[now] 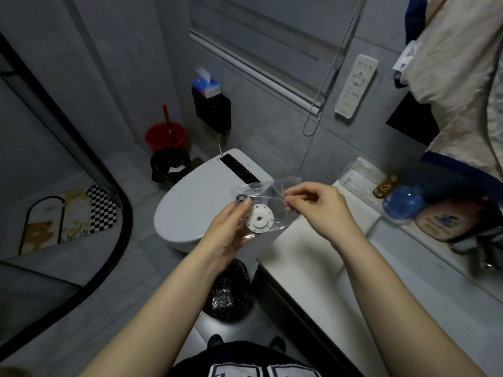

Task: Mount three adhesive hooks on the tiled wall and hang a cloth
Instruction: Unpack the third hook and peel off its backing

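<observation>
Hook parts sit in a clear plastic bag [268, 198] that you hold between both hands, above the closed lid of the toilet [201, 202]. Inside the bag you can see a white round disc [260, 219] with a hole in its middle and small marks round its rim, and a small dark ring [241, 197] near the bag's upper left corner. Your left hand [231, 229] cups the bag from below, its grip closed on the plastic with the thumb pressing near the dark ring and the disc resting against the fingers. Your right hand [318, 204] pinches the bag's upper right edge, fingertips curled together on the film.

To the right, the white table [313, 257] carries a blue bottle [402, 202], a pink bottle [441, 221] and a clear tray [362, 172] along the wall. A pale cloth [462, 63] with dark blue trim hangs at the top right. On the grey tiled wall [261, 131] are a white remote panel [355, 85], a black holder [212, 110] topped by a blue tissue box [206, 87], and a roller blind with a bead chain [324, 85]. An orange bucket [166, 137] and a black bin [170, 164] stand on the floor left of the toilet, and another bin [228, 292] stands below your left forearm. A patterned mat [68, 216] lies behind the curved shower door.
</observation>
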